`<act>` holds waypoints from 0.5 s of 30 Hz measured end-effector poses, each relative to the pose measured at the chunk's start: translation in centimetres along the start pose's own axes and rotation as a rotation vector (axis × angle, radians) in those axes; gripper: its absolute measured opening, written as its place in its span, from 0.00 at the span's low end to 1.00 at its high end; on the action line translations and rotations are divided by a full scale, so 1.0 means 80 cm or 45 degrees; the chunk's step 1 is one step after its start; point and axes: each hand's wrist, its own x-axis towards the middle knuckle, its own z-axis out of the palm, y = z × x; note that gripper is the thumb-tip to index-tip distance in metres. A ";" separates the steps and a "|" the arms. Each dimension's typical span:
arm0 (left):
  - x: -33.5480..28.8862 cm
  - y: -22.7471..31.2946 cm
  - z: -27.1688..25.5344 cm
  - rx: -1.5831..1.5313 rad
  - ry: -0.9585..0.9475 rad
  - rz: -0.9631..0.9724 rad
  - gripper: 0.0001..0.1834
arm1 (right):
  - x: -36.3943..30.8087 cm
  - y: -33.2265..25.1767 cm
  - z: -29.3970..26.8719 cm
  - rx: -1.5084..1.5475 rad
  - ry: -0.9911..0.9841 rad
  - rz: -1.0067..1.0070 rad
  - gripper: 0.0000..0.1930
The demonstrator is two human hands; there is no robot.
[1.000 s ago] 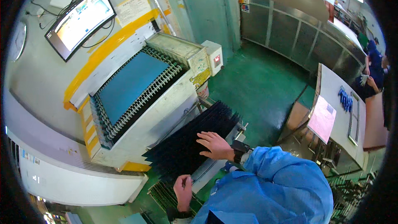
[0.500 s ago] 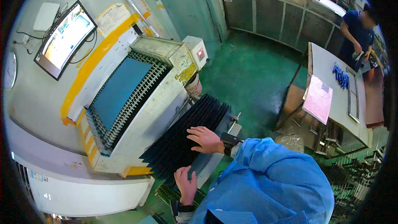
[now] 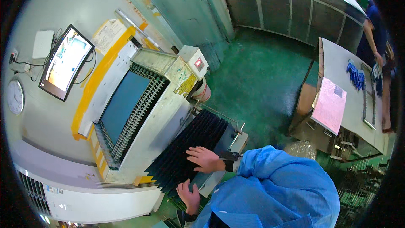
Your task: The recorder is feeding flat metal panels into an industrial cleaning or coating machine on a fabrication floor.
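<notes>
A leaning row of dark, thin panels (image 3: 190,143) stands closely packed in a rack in front of me. My right hand (image 3: 205,159) lies with spread fingers against the near side of the row. Lower down, my left hand (image 3: 190,197) touches or nearly touches the panels' near end, fingers stretched and thumb apart. Neither hand is closed around anything. Beyond the rack, a flat blue panel (image 3: 125,106) rests on the rollers (image 3: 145,112) of a conveyor machine.
A monitor (image 3: 67,62) and a clock (image 3: 16,96) hang on the left wall. A control box (image 3: 194,61) sits at the machine's corner, above a bucket (image 3: 202,91). At right, a table (image 3: 354,114) bears a pink sheet (image 3: 329,105) and blue gloves (image 3: 355,75); a person (image 3: 373,33) stands behind it.
The view has shifted slightly. The row of panels sits a little further left in the rack, baring more of its right end. The person at the far table has moved rightward.
</notes>
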 end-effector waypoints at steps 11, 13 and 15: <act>-0.002 0.044 0.007 0.064 0.136 -0.156 0.18 | -0.066 0.015 -0.053 0.052 -0.358 -0.220 0.33; 0.004 0.052 0.015 0.091 0.156 -0.193 0.18 | -0.074 0.024 -0.057 0.022 -0.351 -0.271 0.33; 0.008 0.059 0.031 0.089 0.236 -0.023 0.17 | -0.085 0.030 -0.061 -0.004 -0.349 -0.297 0.32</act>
